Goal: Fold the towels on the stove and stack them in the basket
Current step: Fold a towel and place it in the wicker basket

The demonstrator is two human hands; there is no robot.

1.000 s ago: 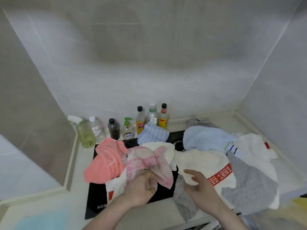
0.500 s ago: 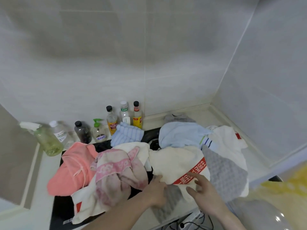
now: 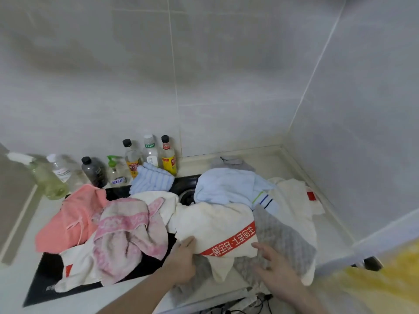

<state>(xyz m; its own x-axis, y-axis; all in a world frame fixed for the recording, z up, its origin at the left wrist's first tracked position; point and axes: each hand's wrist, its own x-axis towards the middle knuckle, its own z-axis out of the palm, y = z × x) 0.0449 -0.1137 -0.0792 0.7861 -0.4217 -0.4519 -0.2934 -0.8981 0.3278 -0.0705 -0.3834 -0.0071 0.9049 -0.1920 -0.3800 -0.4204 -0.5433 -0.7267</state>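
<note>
A person's left hand (image 3: 183, 257) and right hand (image 3: 275, 266) reached into a heap of unfolded towels covering the black stove (image 3: 45, 282). The left hand's fingers curled round the near edge of a cream towel with a red printed band (image 3: 217, 225); the right hand lay with fingers nearly straight on a grey waffle-weave towel (image 3: 283, 236) just beside it. By the look of it, the job had barely begun: the salmon-pink towel (image 3: 68, 223), the pink patterned towel (image 3: 127, 232) and the pale blue towel (image 3: 229, 184) all lay crumpled, none folded. No basket could be made out; a blurred yellow shape (image 3: 390, 277) at lower right could not be identified. Bottles (image 3: 169, 155) lined the tabletop (image 3: 256, 155) by the wall, contents unclear.
</note>
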